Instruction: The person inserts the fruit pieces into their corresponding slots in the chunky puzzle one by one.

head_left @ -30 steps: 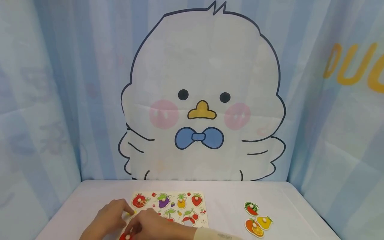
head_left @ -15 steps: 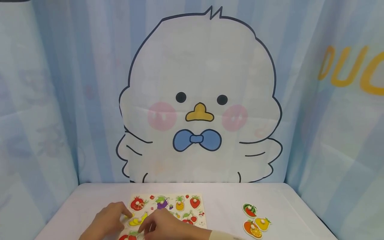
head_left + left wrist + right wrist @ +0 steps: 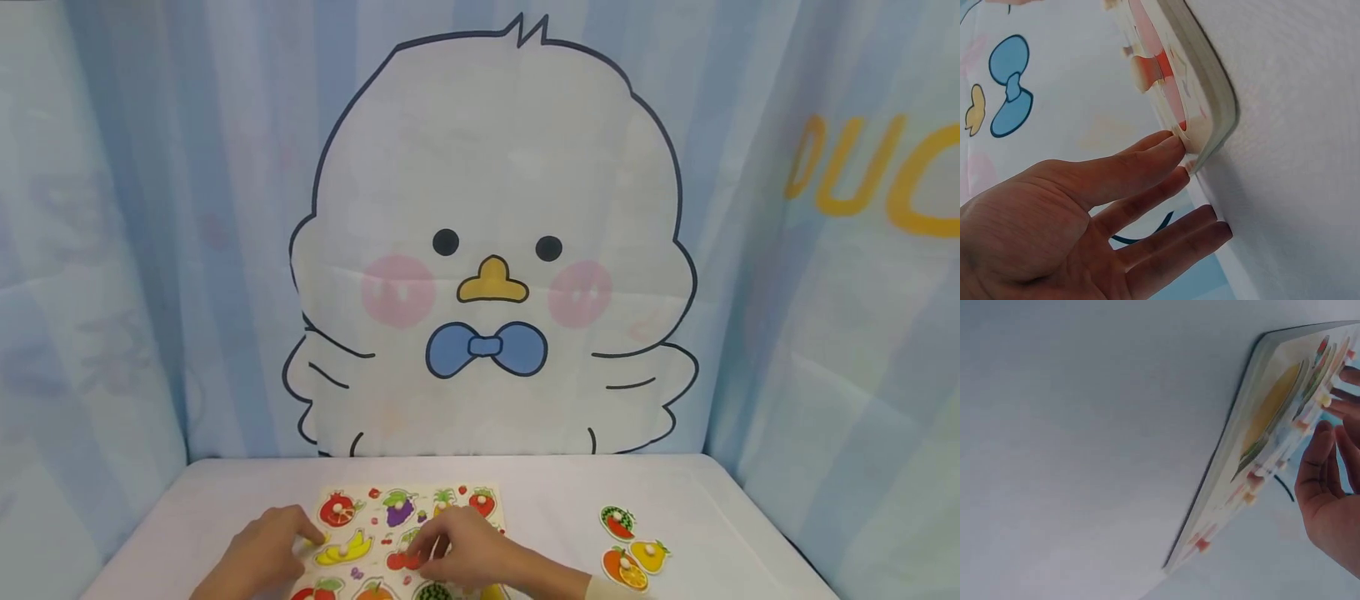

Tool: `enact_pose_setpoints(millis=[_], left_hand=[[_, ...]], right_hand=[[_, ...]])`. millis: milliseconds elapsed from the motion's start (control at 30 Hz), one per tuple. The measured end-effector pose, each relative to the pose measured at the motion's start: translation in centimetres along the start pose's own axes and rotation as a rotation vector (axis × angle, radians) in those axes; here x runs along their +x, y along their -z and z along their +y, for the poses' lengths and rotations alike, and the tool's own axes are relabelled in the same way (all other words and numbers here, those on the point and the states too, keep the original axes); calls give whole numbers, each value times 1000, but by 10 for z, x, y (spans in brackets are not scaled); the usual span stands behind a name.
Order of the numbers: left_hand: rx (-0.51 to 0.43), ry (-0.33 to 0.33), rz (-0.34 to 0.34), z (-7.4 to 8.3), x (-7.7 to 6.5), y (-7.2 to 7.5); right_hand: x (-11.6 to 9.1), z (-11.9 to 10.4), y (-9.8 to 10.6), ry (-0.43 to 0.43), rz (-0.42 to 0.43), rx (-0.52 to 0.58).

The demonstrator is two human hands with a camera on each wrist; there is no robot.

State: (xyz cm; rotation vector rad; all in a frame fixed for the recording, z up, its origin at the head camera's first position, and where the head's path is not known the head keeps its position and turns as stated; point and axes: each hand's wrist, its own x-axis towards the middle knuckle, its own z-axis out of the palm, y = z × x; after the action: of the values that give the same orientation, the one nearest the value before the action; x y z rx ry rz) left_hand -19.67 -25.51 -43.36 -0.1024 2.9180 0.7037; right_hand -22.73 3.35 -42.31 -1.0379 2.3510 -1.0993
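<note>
A fruit knob-puzzle board (image 3: 335,493) lies at the front of the white table. My left hand (image 3: 258,550) is at the board's left side, its index fingertip on the edge beside the banana piece (image 3: 345,548). In the left wrist view the left thumb (image 3: 1141,165) touches the board's corner, the other fingers fairly straight. Over the middle of the board is my right hand (image 3: 468,546), fingers loosely bent beside the cherry piece (image 3: 401,561). In the right wrist view its thumb and index tips are close together, with nothing visible between them. It hides part of the right side of the board.
Three loose pieces lie to the right of the board: a watermelon (image 3: 618,522), a pear (image 3: 649,556) and an orange (image 3: 625,568). A curtain with a printed duck (image 3: 491,400) stands behind the table.
My right hand has moved from the apple piece at the lower left to the right across the board. The left hand has stayed at the left edge. The view has shifted slightly.
</note>
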Motion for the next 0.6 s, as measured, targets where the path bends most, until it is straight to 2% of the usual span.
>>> enact_pose_setpoints(millis=[133,433,600], left_hand=[[-10,8,-7,2,-2,1],[30,-43,4,3,-4,6],[27,-46,-3,3,-4,6]], right_hand=[[-15,10,14,-41,34,-12],[-50,35,39,-147,105,-41],[-72,44,50,-214,153,-50]])
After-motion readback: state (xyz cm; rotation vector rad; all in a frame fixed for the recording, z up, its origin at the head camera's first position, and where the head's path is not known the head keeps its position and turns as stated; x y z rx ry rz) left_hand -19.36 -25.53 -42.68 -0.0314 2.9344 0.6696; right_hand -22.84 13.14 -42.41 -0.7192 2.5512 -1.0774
